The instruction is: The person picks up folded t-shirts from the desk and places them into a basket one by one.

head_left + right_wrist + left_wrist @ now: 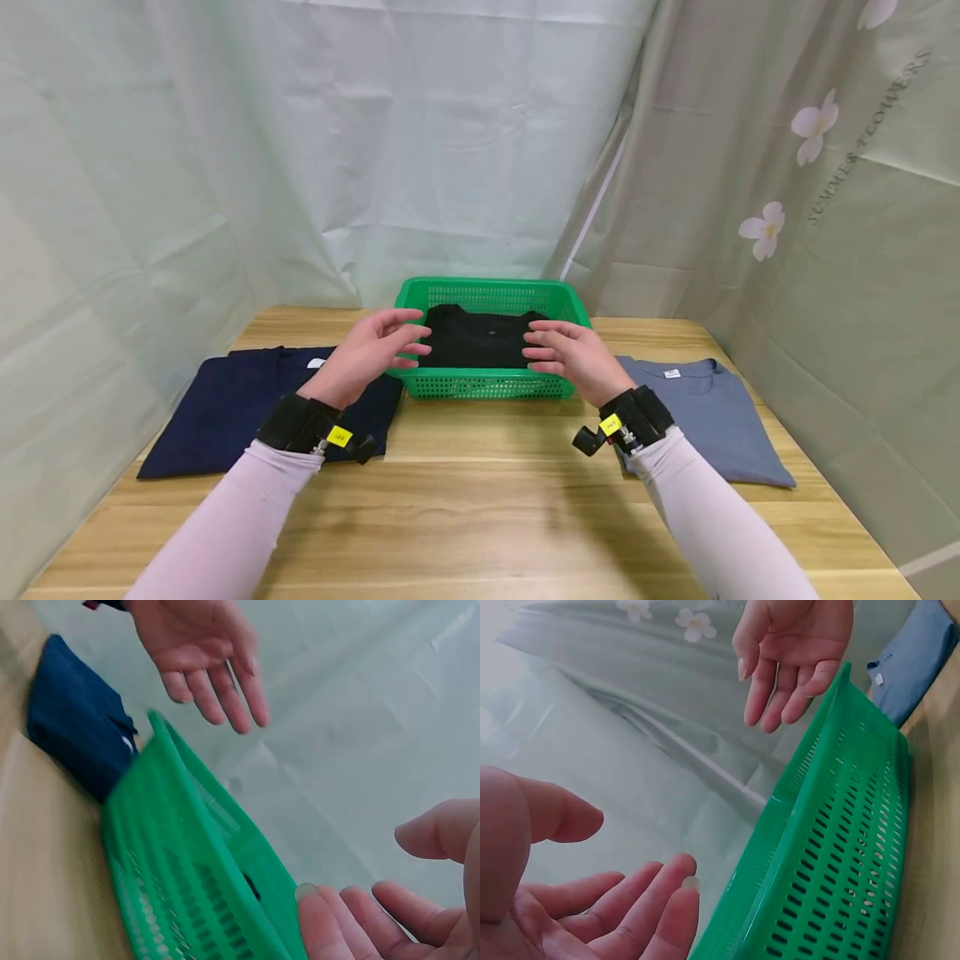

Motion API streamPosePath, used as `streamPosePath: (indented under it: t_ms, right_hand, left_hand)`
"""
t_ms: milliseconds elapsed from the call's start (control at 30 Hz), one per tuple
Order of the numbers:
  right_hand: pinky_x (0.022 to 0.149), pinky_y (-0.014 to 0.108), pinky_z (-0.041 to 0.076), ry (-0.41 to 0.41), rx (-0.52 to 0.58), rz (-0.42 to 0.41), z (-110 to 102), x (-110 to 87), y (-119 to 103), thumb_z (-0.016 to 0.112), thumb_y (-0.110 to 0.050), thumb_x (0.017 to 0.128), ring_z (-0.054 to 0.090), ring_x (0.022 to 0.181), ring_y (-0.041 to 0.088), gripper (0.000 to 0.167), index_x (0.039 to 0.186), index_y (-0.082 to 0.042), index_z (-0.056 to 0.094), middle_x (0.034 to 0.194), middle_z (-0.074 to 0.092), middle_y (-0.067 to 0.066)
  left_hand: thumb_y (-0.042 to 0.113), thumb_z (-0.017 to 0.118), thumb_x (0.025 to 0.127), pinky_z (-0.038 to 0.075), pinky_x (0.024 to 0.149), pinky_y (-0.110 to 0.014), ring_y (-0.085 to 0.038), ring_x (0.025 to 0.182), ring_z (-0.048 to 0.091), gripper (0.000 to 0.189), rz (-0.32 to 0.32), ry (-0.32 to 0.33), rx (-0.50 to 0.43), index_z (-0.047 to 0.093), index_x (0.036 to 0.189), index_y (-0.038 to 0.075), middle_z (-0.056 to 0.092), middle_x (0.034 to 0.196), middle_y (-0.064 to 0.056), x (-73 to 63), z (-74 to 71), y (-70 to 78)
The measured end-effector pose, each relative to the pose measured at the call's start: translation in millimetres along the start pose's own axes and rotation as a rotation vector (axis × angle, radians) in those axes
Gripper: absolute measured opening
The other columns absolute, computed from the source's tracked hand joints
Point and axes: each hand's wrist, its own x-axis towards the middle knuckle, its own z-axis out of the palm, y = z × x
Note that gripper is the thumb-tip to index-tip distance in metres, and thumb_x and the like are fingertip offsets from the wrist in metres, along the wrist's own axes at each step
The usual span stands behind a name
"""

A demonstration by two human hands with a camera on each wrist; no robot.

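Note:
A green plastic basket [487,383] with perforated walls stands at the back of the wooden table, and a folded black T-shirt [480,342] lies inside it. Over the basket's left end hovers my left hand [371,350], its fingers apart and loosely bent, holding nothing. My right hand [573,354] mirrors it above the right end, also with nothing between thumb and fingers. In the left wrist view the basket's near wall [840,847] is seen from the side, below both hands. The right wrist view shows relaxed fingers [330,922] close to the basket's rim.
To the left lies a folded navy T-shirt [225,408], partly behind my left forearm. A folded grey-blue T-shirt [720,425] rests on the right, overlapped by my right wrist. Pale curtains [465,150] enclose the wooden table [465,517] at the back and sides.

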Motion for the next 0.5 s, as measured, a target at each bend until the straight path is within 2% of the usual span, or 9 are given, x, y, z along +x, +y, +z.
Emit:
streamPosePath:
  t_ms: [100, 167, 333, 500]
  right_hand:
    - [0.101, 0.03, 0.064, -0.045, -0.02, -0.015, 8.2, -9.2, 3.0, 0.051, -0.021, 0.118, 0.073, 0.127, 0.022, 0.05, 0.161, 0.003, 0.047, 0.163, 0.055, 0.024]
    - [0.1, 0.031, 0.065, -0.07, -0.031, -0.026, 13.5, -14.4, 6.0, 0.051, -0.02, 0.118, 0.074, 0.124, 0.02, 0.047, 0.159, 0.002, 0.05, 0.161, 0.057, 0.023]
    - [0.1, 0.033, 0.065, -0.113, -0.041, -0.03, 26.8, -25.6, 14.1, 0.055, -0.02, 0.116, 0.074, 0.125, 0.029, 0.043, 0.153, 0.002, 0.057, 0.156, 0.06, 0.027]
    - [0.101, 0.036, 0.065, -0.16, -0.072, -0.021, 41.6, -31.6, 25.0, 0.058, -0.02, 0.114, 0.076, 0.122, 0.03, 0.046, 0.152, 0.005, 0.057, 0.149, 0.066, 0.026]
  left_hand:
    - [0.031, 0.058, 0.116, 0.063, 0.1, -0.029, -0.034, 0.132, 0.071, 0.059, 0.01, -0.004, 0.007, 0.043, 0.166, 0.005, 0.062, 0.156, -0.023, -14.0, -3.5, -1.1]
    - [0.031, 0.057, 0.116, 0.063, 0.099, -0.027, -0.033, 0.13, 0.072, 0.057, 0.014, -0.008, 0.008, 0.043, 0.165, 0.004, 0.063, 0.155, -0.024, -24.0, -5.7, -1.9]
    - [0.033, 0.058, 0.116, 0.063, 0.098, -0.027, -0.028, 0.127, 0.074, 0.058, 0.015, -0.008, 0.02, 0.045, 0.164, 0.002, 0.062, 0.155, -0.025, -48.8, -11.1, -7.3]
    - [0.036, 0.059, 0.115, 0.063, 0.096, -0.025, -0.02, 0.122, 0.076, 0.06, -0.016, 0.041, 0.05, 0.045, 0.164, 0.003, 0.061, 0.156, -0.025, -70.1, -20.7, -20.8]
